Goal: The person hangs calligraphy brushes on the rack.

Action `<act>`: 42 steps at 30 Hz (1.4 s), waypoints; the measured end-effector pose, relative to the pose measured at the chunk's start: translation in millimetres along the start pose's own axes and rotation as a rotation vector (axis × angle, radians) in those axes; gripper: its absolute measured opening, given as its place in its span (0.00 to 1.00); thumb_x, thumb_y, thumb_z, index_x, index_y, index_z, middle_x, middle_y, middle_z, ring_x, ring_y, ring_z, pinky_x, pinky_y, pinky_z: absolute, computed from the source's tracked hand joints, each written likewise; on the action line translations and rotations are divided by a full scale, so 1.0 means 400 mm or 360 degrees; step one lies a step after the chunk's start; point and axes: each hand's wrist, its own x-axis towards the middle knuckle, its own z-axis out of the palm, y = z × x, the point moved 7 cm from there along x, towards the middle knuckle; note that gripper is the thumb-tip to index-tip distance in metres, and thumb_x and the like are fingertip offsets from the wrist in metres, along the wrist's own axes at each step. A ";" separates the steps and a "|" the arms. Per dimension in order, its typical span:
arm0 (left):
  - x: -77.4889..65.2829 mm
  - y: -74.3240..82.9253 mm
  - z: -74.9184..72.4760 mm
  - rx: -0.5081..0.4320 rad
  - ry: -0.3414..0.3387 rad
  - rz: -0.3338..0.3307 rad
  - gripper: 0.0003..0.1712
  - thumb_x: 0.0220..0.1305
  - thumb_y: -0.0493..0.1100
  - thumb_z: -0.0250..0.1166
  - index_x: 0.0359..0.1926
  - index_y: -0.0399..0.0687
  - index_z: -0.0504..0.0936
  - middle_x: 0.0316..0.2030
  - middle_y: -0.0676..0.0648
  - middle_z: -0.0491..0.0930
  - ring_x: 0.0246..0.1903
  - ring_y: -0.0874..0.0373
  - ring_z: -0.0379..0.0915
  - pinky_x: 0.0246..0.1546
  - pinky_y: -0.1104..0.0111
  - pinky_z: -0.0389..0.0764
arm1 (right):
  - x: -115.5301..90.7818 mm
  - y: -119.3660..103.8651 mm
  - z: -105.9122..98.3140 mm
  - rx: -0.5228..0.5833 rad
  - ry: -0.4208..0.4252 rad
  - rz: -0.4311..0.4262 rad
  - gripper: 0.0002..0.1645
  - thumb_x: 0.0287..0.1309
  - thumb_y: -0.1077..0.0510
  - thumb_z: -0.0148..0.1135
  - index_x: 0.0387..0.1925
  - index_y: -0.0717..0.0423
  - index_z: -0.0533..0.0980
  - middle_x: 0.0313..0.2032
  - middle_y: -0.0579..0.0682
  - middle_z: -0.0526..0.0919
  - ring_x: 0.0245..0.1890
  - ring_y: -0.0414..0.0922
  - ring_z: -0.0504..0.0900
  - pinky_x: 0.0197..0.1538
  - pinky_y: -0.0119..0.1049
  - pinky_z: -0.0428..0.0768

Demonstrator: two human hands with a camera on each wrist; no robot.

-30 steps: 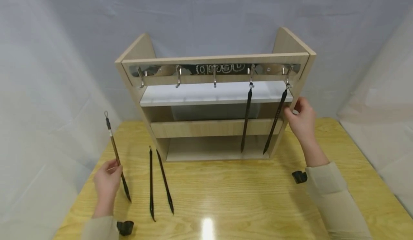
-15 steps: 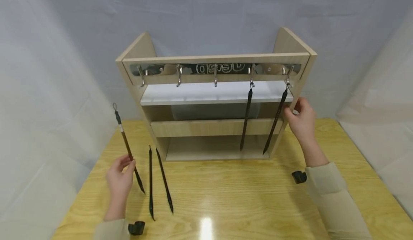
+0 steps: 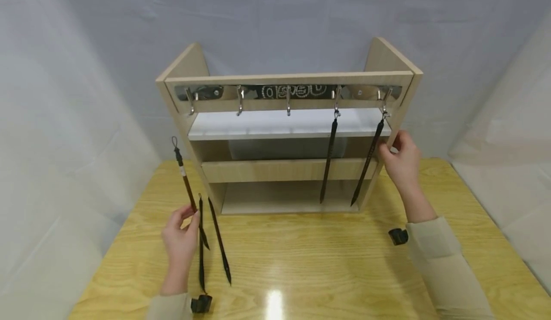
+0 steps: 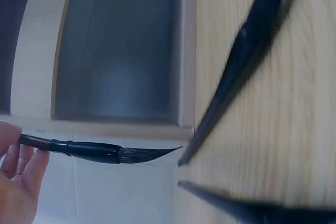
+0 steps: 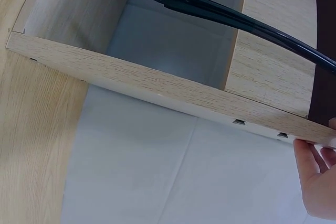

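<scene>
My left hand pinches a calligraphy brush by its handle. The brush tilts, loop end up and bristles down, above the table. In the left wrist view its dark bristle tip points away from the fingers. Two more calligraphy brushes lie beneath and beside it, one on the left and one on the right. My right hand grips the right side panel of a small wooden shelf. Two calligraphy brushes hang by loops from the right-hand hooks, an inner brush and an outer brush.
A metal hook rail runs along the shelf's top front board. Its left hook, second hook and middle hook carry no brush. The yellow wooden table extends in front. Pale sheeting surrounds it.
My left hand has moved right with the brush, from the table's left side to over the left lying brush. My right hand stays on the side panel.
</scene>
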 end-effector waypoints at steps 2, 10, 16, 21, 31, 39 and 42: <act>-0.004 0.043 0.007 -0.0037 -0.0004 0.0080 0.10 0.48 0.23 0.61 0.35 0.25 0.77 0.31 0.35 0.77 0.32 0.75 0.68 0.27 0.88 0.70 | 0.000 0.000 0.000 0.0003 0.0008 -0.0004 0.15 0.50 0.68 0.53 0.41 0.72 0.70 0.35 0.62 0.76 0.41 0.53 0.76 0.39 0.24 0.75; -0.016 0.124 0.054 -0.0137 -0.0048 0.0214 0.11 0.45 0.19 0.61 0.34 0.22 0.77 0.28 0.33 0.77 0.30 0.61 0.73 0.28 0.86 0.71 | -0.001 0.001 0.000 -0.0009 0.0032 -0.0019 0.14 0.49 0.68 0.54 0.40 0.72 0.70 0.34 0.61 0.76 0.40 0.53 0.76 0.36 0.19 0.73; -0.028 0.149 0.100 -0.0222 -0.0156 0.0183 0.11 0.47 0.19 0.60 0.36 0.22 0.76 0.29 0.32 0.75 0.31 0.45 0.73 0.29 0.83 0.74 | -0.002 0.003 0.004 -0.0003 0.0029 -0.0022 0.14 0.49 0.68 0.53 0.40 0.72 0.70 0.34 0.60 0.76 0.40 0.53 0.76 0.37 0.20 0.74; -0.034 0.156 0.139 -0.0339 -0.0217 0.0211 0.12 0.47 0.20 0.60 0.37 0.22 0.76 0.31 0.32 0.75 0.32 0.44 0.72 0.30 0.82 0.74 | -0.004 0.004 0.005 -0.0002 0.0032 -0.0025 0.14 0.49 0.68 0.53 0.39 0.71 0.70 0.33 0.61 0.76 0.39 0.53 0.76 0.35 0.18 0.72; -0.036 0.140 0.223 -0.0537 -0.0264 0.0287 0.13 0.47 0.22 0.62 0.38 0.26 0.78 0.31 0.36 0.76 0.33 0.51 0.73 0.30 0.73 0.78 | -0.005 0.002 0.005 0.0005 0.0045 -0.0029 0.14 0.49 0.68 0.53 0.40 0.72 0.70 0.33 0.60 0.75 0.39 0.53 0.76 0.33 0.16 0.71; -0.047 0.189 0.262 -0.0600 -0.0299 0.0312 0.13 0.47 0.22 0.62 0.37 0.26 0.78 0.32 0.36 0.76 0.33 0.47 0.74 0.28 0.68 0.79 | -0.005 0.002 0.005 0.0002 0.0047 -0.0029 0.14 0.49 0.68 0.53 0.40 0.72 0.70 0.33 0.60 0.75 0.39 0.53 0.76 0.34 0.17 0.72; -0.053 0.230 0.268 -0.0622 -0.0327 0.0372 0.12 0.46 0.20 0.61 0.37 0.23 0.77 0.31 0.34 0.75 0.32 0.44 0.74 0.26 0.63 0.79 | -0.005 0.002 0.005 0.0000 0.0048 -0.0026 0.13 0.50 0.68 0.53 0.39 0.72 0.70 0.32 0.61 0.75 0.38 0.52 0.76 0.34 0.18 0.72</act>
